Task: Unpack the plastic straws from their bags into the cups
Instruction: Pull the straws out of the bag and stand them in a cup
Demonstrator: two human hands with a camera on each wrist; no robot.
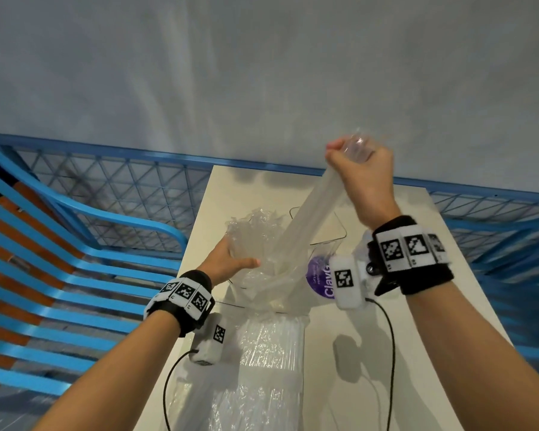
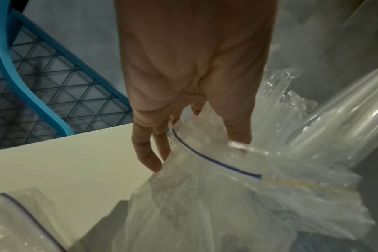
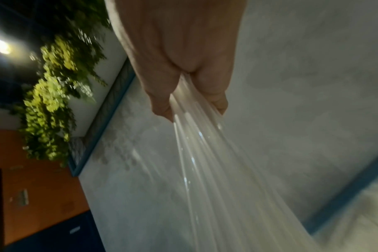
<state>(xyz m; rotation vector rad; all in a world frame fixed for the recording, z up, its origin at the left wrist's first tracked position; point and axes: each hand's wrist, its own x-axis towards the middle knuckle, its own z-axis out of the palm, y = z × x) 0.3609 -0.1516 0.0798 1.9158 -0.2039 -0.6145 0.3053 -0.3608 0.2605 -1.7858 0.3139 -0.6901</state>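
My right hand [image 1: 360,169] is raised above the table and grips a bundle of clear straws [image 1: 305,222] near its top end; the bundle slants down into a clear zip bag [image 1: 271,284]. In the right wrist view my right hand [image 3: 183,81] is curled round the straws [image 3: 207,167]. My left hand [image 1: 231,262] holds the mouth of that zip bag [image 2: 216,163], fingers [image 2: 149,153] outside and thumb [image 2: 235,126] at the blue zip line. A clear cup [image 1: 324,225] stands behind, with more straws [image 1: 255,222] to its left.
A second bag of straws [image 1: 268,362] lies on the white table [image 1: 417,337] in front of me. A purple label [image 1: 319,278] shows beside my right wrist. Blue chairs [image 1: 59,244] stand left, a blue mesh fence [image 1: 122,188] behind.
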